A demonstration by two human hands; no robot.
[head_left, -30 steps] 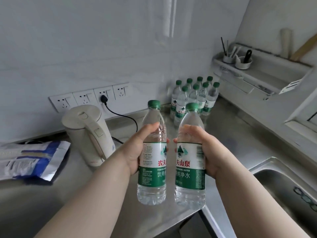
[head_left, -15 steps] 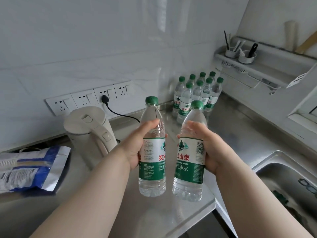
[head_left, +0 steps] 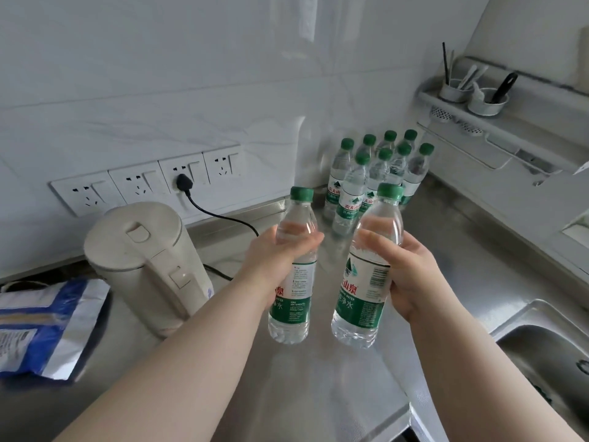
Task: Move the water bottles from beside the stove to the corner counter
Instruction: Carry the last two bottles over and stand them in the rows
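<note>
- One blue-and-white bag [head_left: 47, 327] lies flat at the left edge of the counter [head_left: 318, 378].
- One cream kettle [head_left: 143, 260] stands just right of the bag, lid closed, near the back wall.
- Four sockets [head_left: 149, 180] sit in a row on the wall behind the kettle. One black plug [head_left: 184, 183] is in the third, and its cord runs down to the counter.
- My left hand [head_left: 274, 260] grips the left bottle [head_left: 299, 291] around its upper half, thumb across the front. The bottle is nearly upright, over the middle of the counter.
- My right hand [head_left: 404, 272] grips the right bottle [head_left: 363, 288] the same way, fingers wrapped round its shoulder. Its green cap leans to the right. The two held bottles are side by side, not touching.
- Eight more bottles [head_left: 353, 186], all green-capped, stand packed together in two rows of four in the counter's back corner, beyond my hands.
- One rack [head_left: 510, 135] hangs on the right wall, carrying two cups [head_left: 451, 90] with utensils in them.
- One sink [head_left: 548, 355] is set into the counter at the right edge.
</note>
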